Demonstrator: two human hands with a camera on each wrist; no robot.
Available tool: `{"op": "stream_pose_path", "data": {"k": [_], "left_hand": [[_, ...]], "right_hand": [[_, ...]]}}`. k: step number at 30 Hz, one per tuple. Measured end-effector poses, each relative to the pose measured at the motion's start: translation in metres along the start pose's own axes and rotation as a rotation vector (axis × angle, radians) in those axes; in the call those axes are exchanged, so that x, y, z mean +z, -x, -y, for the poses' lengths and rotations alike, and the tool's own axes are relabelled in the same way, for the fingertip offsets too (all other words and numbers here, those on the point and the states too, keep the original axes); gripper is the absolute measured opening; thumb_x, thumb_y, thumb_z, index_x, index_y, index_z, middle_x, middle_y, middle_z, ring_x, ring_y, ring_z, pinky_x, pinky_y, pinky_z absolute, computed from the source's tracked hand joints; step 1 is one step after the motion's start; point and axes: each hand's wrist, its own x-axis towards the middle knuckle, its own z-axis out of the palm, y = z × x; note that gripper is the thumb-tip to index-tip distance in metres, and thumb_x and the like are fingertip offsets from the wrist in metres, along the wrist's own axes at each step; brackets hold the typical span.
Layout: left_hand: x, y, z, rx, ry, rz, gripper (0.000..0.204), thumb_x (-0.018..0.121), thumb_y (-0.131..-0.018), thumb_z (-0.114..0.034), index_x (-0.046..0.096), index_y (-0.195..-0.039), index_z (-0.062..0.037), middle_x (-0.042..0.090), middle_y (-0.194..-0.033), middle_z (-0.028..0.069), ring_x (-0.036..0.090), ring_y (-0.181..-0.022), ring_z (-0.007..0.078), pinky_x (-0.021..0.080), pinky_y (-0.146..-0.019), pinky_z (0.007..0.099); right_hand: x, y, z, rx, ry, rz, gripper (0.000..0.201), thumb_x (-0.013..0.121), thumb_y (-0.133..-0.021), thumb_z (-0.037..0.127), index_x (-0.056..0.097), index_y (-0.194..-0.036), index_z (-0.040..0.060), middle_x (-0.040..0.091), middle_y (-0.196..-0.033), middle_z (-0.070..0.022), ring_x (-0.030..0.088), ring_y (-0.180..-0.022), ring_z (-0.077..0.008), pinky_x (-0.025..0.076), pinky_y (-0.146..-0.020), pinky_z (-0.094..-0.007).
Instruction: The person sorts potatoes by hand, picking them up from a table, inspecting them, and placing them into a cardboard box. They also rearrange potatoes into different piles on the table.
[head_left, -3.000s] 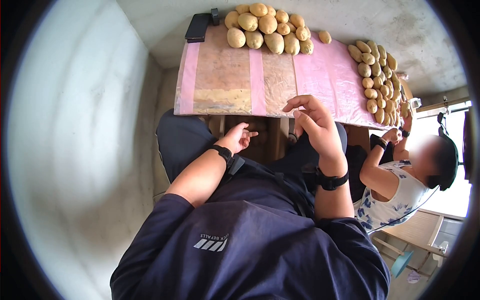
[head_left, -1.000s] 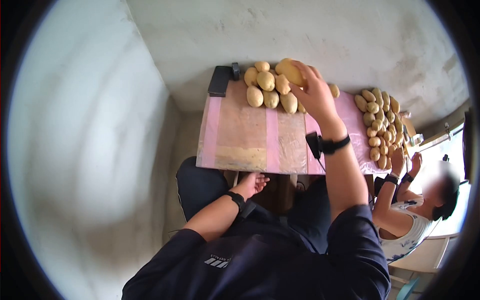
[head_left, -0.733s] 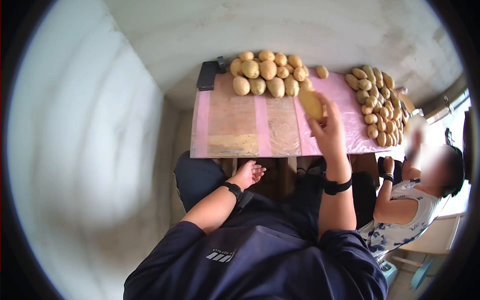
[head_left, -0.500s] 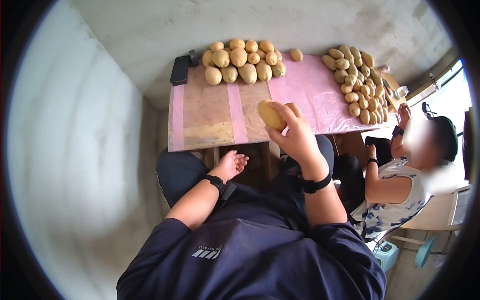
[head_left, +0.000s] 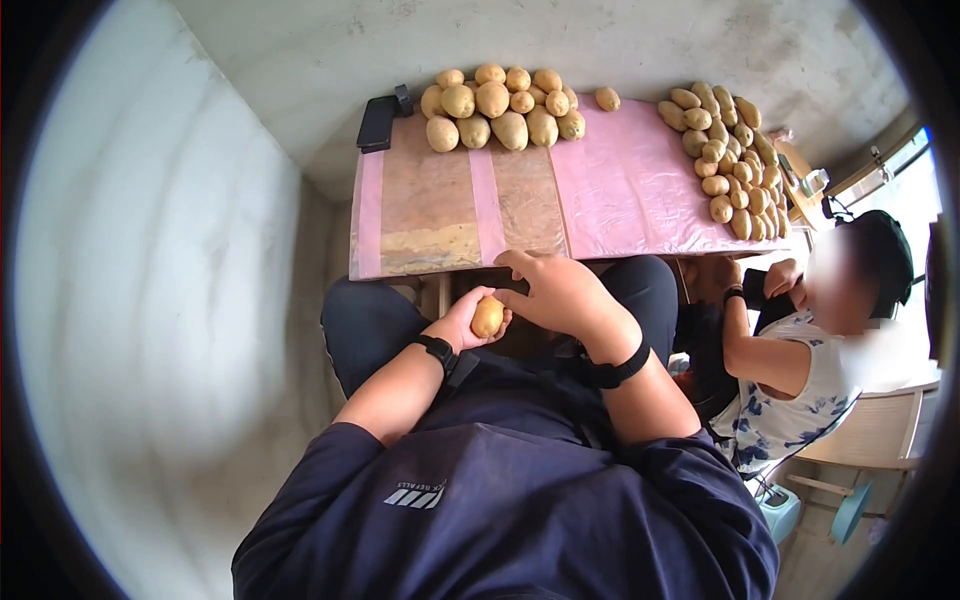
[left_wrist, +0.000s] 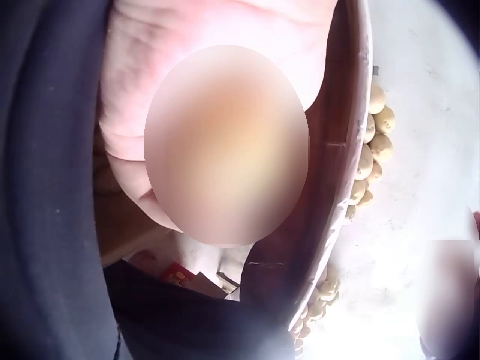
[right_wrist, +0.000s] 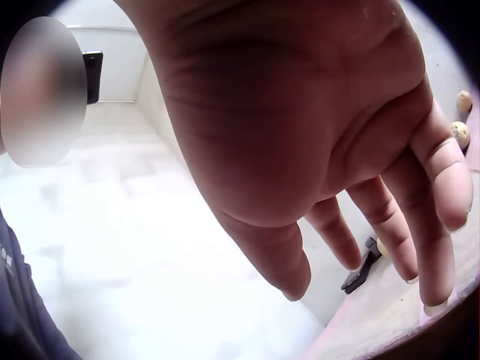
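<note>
My left hand [head_left: 463, 318] holds a small yellow potato [head_left: 487, 317] over my lap, just below the table's near edge, with its fingers about the potato. In the left wrist view the palm [left_wrist: 217, 26] shows, and a blurred patch hides the potato. Beside and slightly above it is my right hand [head_left: 567, 293], its thumb close by the potato. The right wrist view shows that right hand [right_wrist: 322, 150] with nothing in its palm and its fingers extended. At the table's back stands a pile of potatoes [head_left: 510, 130], one single potato [head_left: 607, 98] lying right of it.
Pink film and tape cover parts of the table [head_left: 430, 200]. A black phone [head_left: 377, 123] lies at its back left corner. More potatoes [head_left: 741, 190] are heaped at the right end, where another person [head_left: 790, 380] sits. A wall [head_left: 640, 40] runs behind the table.
My right hand took a potato from the back pile and brought it down to my lap. The potato is now in my left hand, and the right hand has let go.
</note>
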Motion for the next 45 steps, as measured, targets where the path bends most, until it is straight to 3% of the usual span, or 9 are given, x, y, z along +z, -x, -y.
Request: {"op": "stream_pose_path", "data": {"k": [6, 13, 22, 25, 29, 34, 36, 42, 45], "left_hand": [[-0.003, -0.004, 0.001, 0.126, 0.09, -0.081, 0.037, 0.065, -0.093, -0.03, 0.053, -0.118, -0.0055, 0.064, -0.101, 0.0173, 0.067, -0.095, 0.0311, 0.059, -0.075, 0.0409], [-0.009, -0.006, -0.006, 0.175, 0.002, -0.199, 0.034, 0.066, -0.093, -0.034, 0.057, -0.109, -0.0059, 0.065, -0.092, 0.0116, 0.066, -0.079, 0.0238, 0.053, -0.06, 0.0289], [-0.011, -0.022, -0.013, 0.247, -0.095, -0.284, 0.032, 0.065, -0.094, -0.037, 0.057, -0.104, -0.0082, 0.063, -0.088, 0.0102, 0.064, -0.072, 0.022, 0.051, -0.056, 0.0306], [-0.015, -0.027, -0.014, 0.306, -0.039, -0.27, 0.031, 0.064, -0.095, -0.037, 0.056, -0.105, -0.0082, 0.064, -0.092, 0.0122, 0.066, -0.076, 0.0234, 0.05, -0.055, 0.0304], [-0.018, -0.03, -0.017, 0.264, 0.067, -0.27, 0.036, 0.064, -0.096, -0.039, 0.056, -0.11, -0.0068, 0.065, -0.098, 0.0158, 0.069, -0.081, 0.0264, 0.054, -0.056, 0.0308], [-0.027, -0.043, -0.011, 0.21, 0.015, -0.024, 0.048, 0.064, -0.096, -0.044, 0.058, -0.115, -0.0007, 0.069, -0.097, 0.0208, 0.07, -0.087, 0.0259, 0.062, -0.065, 0.0302], [-0.026, -0.043, -0.012, 0.18, -0.006, -0.09, 0.048, 0.063, -0.097, -0.045, 0.061, -0.113, -0.0001, 0.071, -0.097, 0.0209, 0.07, -0.086, 0.0239, 0.059, -0.063, 0.0285], [-0.025, -0.042, -0.013, 0.216, -0.04, -0.145, 0.056, 0.057, -0.1, -0.045, 0.047, -0.136, -0.0034, 0.072, -0.104, 0.018, 0.07, -0.083, 0.0219, 0.051, -0.06, 0.0267], [-0.027, -0.046, -0.017, 0.157, -0.086, -0.073, 0.061, 0.055, -0.101, -0.043, 0.038, -0.145, -0.0052, 0.072, -0.107, 0.0171, 0.07, -0.083, 0.0218, 0.051, -0.062, 0.0281]], "right_hand": [[-0.009, 0.003, -0.001, -0.016, -0.084, -0.038, 0.041, 0.071, -0.087, 0.032, 0.064, -0.116, 0.004, 0.072, -0.093, -0.0189, 0.07, -0.089, -0.0383, 0.055, -0.077, -0.0446], [-0.001, 0.003, 0.0, -0.003, -0.157, -0.049, 0.033, 0.07, -0.087, 0.027, 0.067, -0.112, 0.0051, 0.071, -0.087, -0.0162, 0.069, -0.081, -0.0365, 0.055, -0.072, -0.0437], [0.004, -0.008, -0.006, -0.103, -0.13, 0.007, 0.033, 0.068, -0.089, 0.02, 0.065, -0.116, 0.0033, 0.07, -0.086, -0.0143, 0.069, -0.074, -0.0331, 0.054, -0.068, -0.0405], [0.001, -0.013, -0.005, -0.082, -0.138, 0.04, 0.033, 0.068, -0.088, 0.021, 0.065, -0.117, 0.0037, 0.07, -0.088, -0.0144, 0.069, -0.075, -0.0331, 0.054, -0.069, -0.0407], [0.002, -0.019, -0.005, -0.04, -0.088, 0.059, 0.035, 0.068, -0.089, 0.024, 0.065, -0.118, 0.0046, 0.07, -0.094, -0.0151, 0.069, -0.081, -0.034, 0.055, -0.073, -0.0411], [0.025, -0.021, -0.015, -0.064, -0.042, 0.141, 0.038, 0.066, -0.09, 0.028, 0.064, -0.12, 0.0055, 0.07, -0.1, -0.0169, 0.068, -0.092, -0.0361, 0.054, -0.079, -0.0429], [0.028, -0.023, -0.016, -0.081, -0.046, 0.169, 0.039, 0.066, -0.09, 0.029, 0.063, -0.121, 0.006, 0.07, -0.101, -0.0173, 0.067, -0.095, -0.0368, 0.054, -0.081, -0.0435], [0.018, -0.037, -0.015, -0.058, -0.076, 0.177, 0.037, 0.066, -0.089, 0.025, 0.063, -0.121, 0.0066, 0.07, -0.104, -0.0182, 0.066, -0.097, -0.0379, 0.054, -0.083, -0.0447], [0.018, -0.05, -0.034, -0.053, 0.036, 0.049, 0.035, 0.065, -0.088, 0.023, 0.063, -0.119, 0.0072, 0.07, -0.099, -0.0177, 0.067, -0.097, -0.0378, 0.054, -0.083, -0.0456]]}}
